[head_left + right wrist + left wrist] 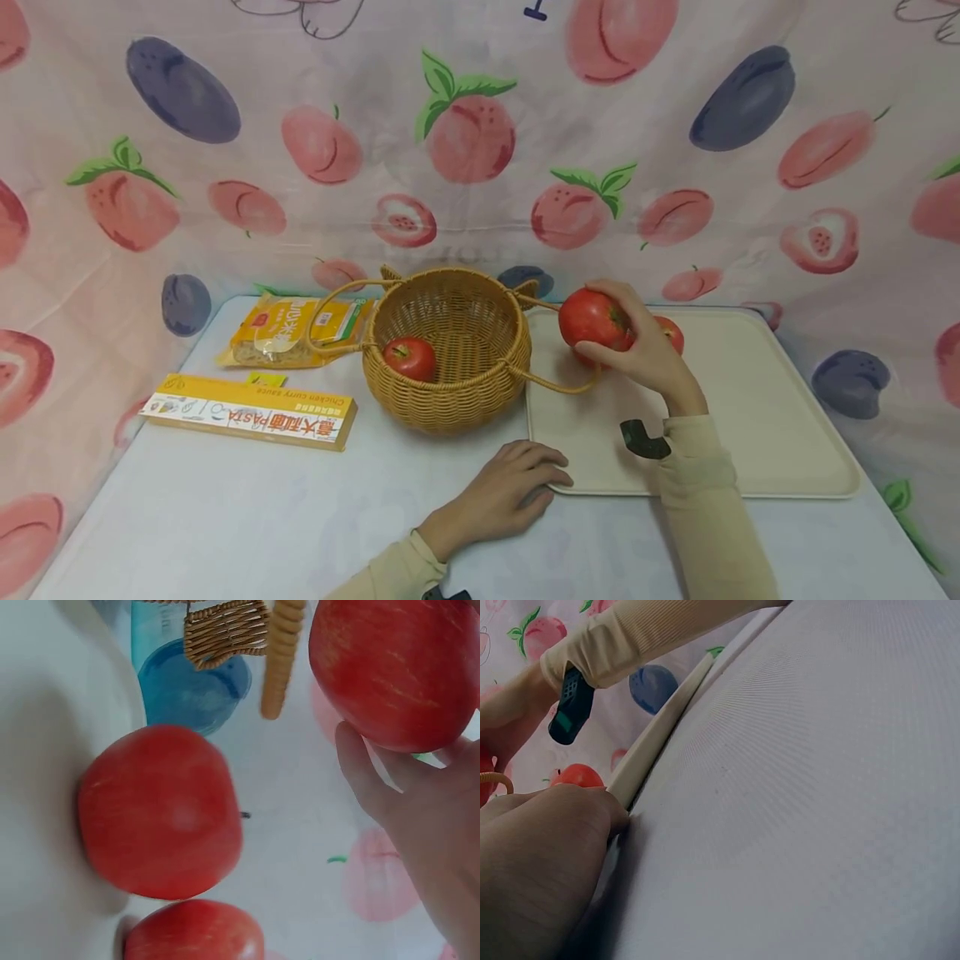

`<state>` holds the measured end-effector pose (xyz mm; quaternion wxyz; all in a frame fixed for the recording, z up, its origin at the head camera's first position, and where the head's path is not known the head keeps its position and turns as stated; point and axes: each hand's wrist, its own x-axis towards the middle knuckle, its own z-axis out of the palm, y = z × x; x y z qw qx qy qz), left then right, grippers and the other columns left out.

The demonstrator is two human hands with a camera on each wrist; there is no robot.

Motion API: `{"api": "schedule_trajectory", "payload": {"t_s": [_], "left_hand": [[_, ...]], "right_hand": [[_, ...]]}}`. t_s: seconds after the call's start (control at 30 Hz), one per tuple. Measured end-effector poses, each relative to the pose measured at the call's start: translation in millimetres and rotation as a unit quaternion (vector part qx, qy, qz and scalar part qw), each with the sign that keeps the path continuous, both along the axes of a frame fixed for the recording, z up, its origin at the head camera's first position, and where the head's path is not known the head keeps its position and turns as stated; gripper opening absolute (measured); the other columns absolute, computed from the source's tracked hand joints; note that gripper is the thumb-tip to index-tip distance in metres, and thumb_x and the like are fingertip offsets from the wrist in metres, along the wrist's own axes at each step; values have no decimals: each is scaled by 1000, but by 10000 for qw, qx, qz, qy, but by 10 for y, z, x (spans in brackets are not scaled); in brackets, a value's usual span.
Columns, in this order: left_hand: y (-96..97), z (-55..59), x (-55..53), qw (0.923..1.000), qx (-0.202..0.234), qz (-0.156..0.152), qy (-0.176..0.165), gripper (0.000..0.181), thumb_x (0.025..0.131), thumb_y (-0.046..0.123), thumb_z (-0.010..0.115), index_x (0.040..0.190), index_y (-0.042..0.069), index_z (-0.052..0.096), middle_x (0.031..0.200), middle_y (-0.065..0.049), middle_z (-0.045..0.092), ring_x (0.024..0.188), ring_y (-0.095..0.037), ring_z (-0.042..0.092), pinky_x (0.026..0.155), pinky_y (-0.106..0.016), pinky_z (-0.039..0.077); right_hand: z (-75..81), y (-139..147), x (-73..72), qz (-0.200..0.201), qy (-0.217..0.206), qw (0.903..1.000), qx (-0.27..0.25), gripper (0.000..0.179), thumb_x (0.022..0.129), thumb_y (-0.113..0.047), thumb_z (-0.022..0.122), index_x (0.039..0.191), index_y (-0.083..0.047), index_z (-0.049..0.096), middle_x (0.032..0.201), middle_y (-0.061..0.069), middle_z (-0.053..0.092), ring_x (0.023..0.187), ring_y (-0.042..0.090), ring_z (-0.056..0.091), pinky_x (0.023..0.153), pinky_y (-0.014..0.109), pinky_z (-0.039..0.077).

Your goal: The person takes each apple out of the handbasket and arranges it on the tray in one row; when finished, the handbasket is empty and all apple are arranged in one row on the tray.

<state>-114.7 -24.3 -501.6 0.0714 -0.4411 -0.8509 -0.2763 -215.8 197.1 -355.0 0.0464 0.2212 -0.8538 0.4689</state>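
My right hand [637, 350] grips a red apple [591, 319] above the left part of a cream tray [780, 417], just right of a wicker basket [442, 408]. In the right wrist view, fingers and thumb lie around that apple [397, 671]. Two more apples stand on the tray: one red apple [161, 814] and, beside it, another [199, 934]; the head view partly hides both. Inside the basket, at its left, lies one red apple [410, 358]. My left hand [502, 492] rests at the tray's front left corner, its fingers loosely bent over the rim.
The basket's looped handles [558, 387] stick out on both sides, the right one over the tray's edge. Left of the basket lie a yellow bag of pasta [277, 333] and a long pasta box [251, 412]. A fruit-print cloth [465, 217] hangs behind the table.
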Motion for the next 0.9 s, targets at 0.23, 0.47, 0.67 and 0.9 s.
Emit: {"api": "schedule_trajectory", "payload": {"t_s": [0.23,0.47,0.67,0.9], "left_hand": [[3,35,-4,9999,42,3,-91,24,92,22,57,115,26,62,128,8,54,123,-9,45,110,-31,35],[-24,45,-1,9998,-85,72,-189,24,92,23,57,115,27,62,129,9,53,124,-8,44,110,-32,34],[-24,30,-1,10000,-41,0,-56,24,93,23,56,116,27,61,130,8,53,124,-10,45,110,-33,35],[-2,28,0,9999,-1,-9,-161,25,93,23,55,117,27,61,130,8,53,124,-9,44,110,-31,35]], "right_hand": [[-32,65,41,-243,202,9995,19,70,77,-9,76,138,-18,42,141,4,39,128,22,36,100,61,38],[-105,109,52,-300,200,9993,-23,72,78,-10,76,139,-20,41,141,4,39,127,20,37,101,57,38],[-225,254,-47,-558,79,9984,-2,77,77,-12,77,141,-27,38,142,0,38,127,22,38,101,57,38],[-383,479,-171,-907,-213,9956,103,82,78,-23,77,144,-37,31,146,0,36,130,28,35,99,63,39]]}}
